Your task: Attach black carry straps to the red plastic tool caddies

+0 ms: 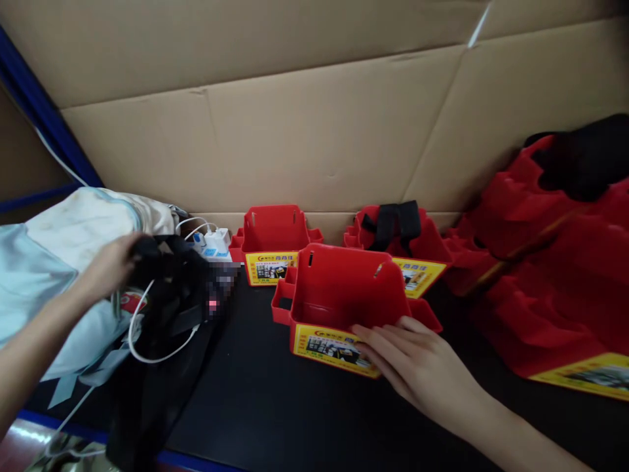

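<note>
The right hand (417, 364) has an open grip, fingers flat on the label face of the red tray (344, 288) mid bench (255, 400). The left hand (111, 265) is clamped on the black bag (167, 295) at the left. I'd pin the tray firmly so it can't skate.

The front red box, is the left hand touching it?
No, the right hand rests on the front red box, while the left hand grips a black bundle.
</note>
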`<action>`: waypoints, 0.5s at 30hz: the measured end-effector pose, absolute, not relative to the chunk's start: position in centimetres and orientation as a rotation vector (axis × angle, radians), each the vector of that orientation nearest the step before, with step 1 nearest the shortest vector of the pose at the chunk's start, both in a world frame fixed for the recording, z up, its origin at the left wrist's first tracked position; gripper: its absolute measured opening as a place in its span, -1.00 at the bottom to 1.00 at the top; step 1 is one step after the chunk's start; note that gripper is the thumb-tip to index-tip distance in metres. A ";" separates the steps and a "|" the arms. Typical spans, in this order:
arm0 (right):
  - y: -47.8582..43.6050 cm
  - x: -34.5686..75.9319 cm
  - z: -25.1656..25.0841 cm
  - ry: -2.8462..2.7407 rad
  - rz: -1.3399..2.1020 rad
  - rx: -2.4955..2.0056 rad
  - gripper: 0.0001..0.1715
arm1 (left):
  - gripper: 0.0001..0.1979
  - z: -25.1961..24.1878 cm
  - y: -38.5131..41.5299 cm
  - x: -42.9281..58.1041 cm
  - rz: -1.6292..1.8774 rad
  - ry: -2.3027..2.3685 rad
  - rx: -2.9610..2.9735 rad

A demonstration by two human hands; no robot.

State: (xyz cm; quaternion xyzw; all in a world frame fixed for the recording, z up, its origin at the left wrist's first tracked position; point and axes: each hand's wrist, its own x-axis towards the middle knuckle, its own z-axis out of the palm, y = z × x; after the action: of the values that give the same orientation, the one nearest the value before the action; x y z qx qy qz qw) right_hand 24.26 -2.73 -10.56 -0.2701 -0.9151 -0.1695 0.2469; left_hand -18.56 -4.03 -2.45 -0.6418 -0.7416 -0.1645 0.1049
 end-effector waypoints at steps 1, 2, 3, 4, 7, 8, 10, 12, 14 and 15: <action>-2.6 24.4 -10.6 -2.493 -0.462 -0.750 -0.66 | -0.68 -3.6 -3.8 -18.4 -0.339 -2.146 -1.869; -2.3 24.7 -10.6 -2.490 -0.465 -0.761 -0.66 | -0.66 -4.8 -3.8 -18.1 -0.204 -2.086 -1.849; -2.0 24.9 -10.6 -2.490 -0.468 -0.771 -0.66 | -0.63 -5.9 -4.0 -17.9 -0.111 -2.017 -1.832; -1.7 25.2 -10.6 -2.488 -0.471 -0.780 -0.66 | -0.60 -7.0 -4.4 -17.9 -0.077 -1.948 -1.857; -0.3 26.1 -10.4 -2.491 -0.454 -0.812 -0.66 | -0.45 -9.7 -6.4 -18.5 -0.128 -1.813 -2.048; 0.2 26.3 -10.4 -2.495 -0.437 -0.817 -0.66 | -0.40 -10.7 -7.1 -18.9 -0.145 -1.802 -2.107; 1.0 26.4 -10.4 -2.492 -0.400 -0.800 -0.67 | -0.34 -12.8 -8.3 -19.8 -0.110 -1.820 -2.175; 1.4 26.0 -10.4 -2.488 -0.368 -0.772 -0.68 | -0.35 -14.9 -9.3 -20.6 -0.024 -1.877 -2.165; 1.3 25.4 -10.4 -2.488 -0.353 -0.766 -0.67 | -0.39 -16.4 -9.7 -21.2 0.052 -1.893 -2.174; 1.1 25.1 -10.4 -2.489 -0.345 -0.773 -0.67 | -0.43 -16.8 -9.8 -21.5 0.071 -1.883 -2.194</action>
State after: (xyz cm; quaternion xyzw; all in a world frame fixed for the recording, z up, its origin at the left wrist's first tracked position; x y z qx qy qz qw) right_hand 25.05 1.11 -10.37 -0.2846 -0.9158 -0.1271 0.2534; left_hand -21.52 -9.75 -16.77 -0.7527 -0.6460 0.0244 0.1247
